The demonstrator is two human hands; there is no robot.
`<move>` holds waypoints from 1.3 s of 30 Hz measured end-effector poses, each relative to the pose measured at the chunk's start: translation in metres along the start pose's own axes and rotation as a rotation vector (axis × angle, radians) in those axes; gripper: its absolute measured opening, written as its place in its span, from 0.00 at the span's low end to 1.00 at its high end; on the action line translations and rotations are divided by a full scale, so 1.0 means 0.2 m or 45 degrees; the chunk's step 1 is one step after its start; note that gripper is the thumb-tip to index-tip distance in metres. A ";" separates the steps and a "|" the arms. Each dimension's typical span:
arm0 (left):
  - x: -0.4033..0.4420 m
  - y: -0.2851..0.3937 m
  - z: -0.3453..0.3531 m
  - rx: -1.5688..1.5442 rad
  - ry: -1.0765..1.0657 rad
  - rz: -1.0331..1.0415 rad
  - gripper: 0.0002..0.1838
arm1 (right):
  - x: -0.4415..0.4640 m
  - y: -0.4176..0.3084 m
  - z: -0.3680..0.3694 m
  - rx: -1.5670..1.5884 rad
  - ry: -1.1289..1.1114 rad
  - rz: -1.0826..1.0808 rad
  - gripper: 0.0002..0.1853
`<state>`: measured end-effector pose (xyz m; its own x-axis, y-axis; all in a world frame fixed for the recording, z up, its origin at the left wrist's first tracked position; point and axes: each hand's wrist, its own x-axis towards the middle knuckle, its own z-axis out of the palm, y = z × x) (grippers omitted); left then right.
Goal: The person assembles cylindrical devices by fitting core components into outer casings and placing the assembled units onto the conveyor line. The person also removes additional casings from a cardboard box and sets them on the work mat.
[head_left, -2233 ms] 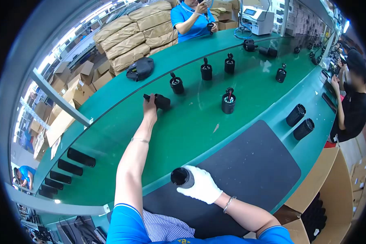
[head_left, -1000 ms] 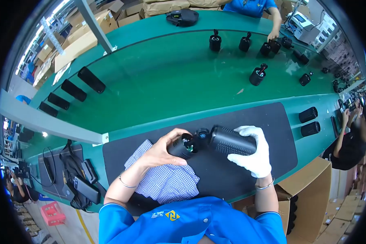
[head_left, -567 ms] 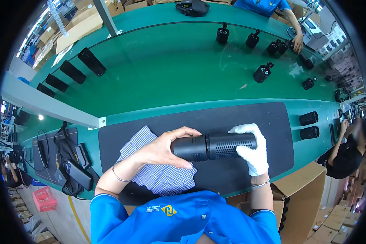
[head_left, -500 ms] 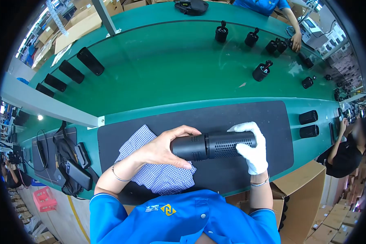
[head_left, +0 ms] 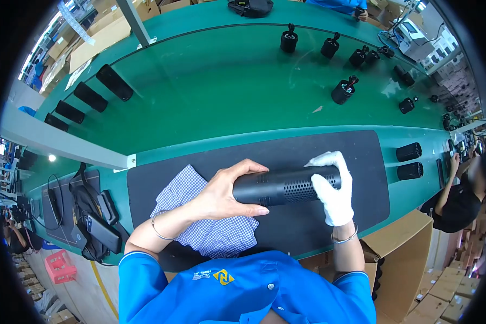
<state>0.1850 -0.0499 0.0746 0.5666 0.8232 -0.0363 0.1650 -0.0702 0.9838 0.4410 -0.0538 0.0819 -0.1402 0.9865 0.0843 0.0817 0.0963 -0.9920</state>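
Your bare left hand (head_left: 225,192) curls its fingers and thumb firmly around the 9 o'clock end of a long black cylinder with a perforated section (head_left: 291,186); your white-gloved right hand (head_left: 337,195) grips its 3 o'clock end. You hold it sideways above a dark grey rectangular mat (head_left: 356,154). From the cylinder, a blue-and-white checked cloth (head_left: 221,237) lies at 8 o'clock, an open brown cardboard box (head_left: 405,237) at 4.

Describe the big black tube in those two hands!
Find the green table, then the dark mat on its near side. Over the mat, the left hand and right hand hold the black tube sideways. Unlike the other black tubes, it's gripped by a white glove.
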 end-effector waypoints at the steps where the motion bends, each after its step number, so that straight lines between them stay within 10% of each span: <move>1: 0.02 0.01 0.00 0.026 0.017 0.029 0.36 | 0.02 -0.02 0.00 -0.032 0.024 -0.015 0.21; 6: 0.09 -0.10 0.03 -0.192 0.022 0.008 0.36 | 0.13 -0.18 -0.02 -0.266 -0.051 0.365 0.22; 11: 0.19 -0.11 -0.03 0.625 0.102 0.299 0.38 | 0.19 -0.17 0.12 -0.476 0.051 -0.383 0.29; 13: 0.22 -0.06 -0.11 0.286 0.138 0.013 0.39 | 0.18 -0.15 0.18 -0.291 0.043 -0.353 0.31; 21: 0.48 -0.55 -1.01 0.398 1.291 -0.038 0.24 | -0.05 0.10 -0.01 0.010 0.262 0.178 0.37; 28: 0.56 -1.01 -1.51 0.318 1.194 0.071 0.35 | -0.02 0.26 -0.61 -1.112 1.496 -0.223 0.26; 31: 0.55 -1.01 -1.43 0.309 1.318 0.168 0.41 | 0.06 0.23 -0.93 -1.080 2.103 0.146 0.21; 36: 0.39 -0.96 -1.16 0.380 1.669 0.027 0.40 | 0.07 0.35 -1.21 -1.263 2.060 0.730 0.23; 39: 0.33 -0.75 -0.92 0.281 1.678 -0.026 0.38 | -0.01 0.47 -1.30 -1.004 2.089 0.287 0.24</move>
<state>0.0489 0.1195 -0.0430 -0.6146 0.7419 0.2681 0.3613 -0.0375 0.9317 0.7059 -0.0127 0.0126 0.8919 0.0608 0.4482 0.4186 -0.4864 -0.7669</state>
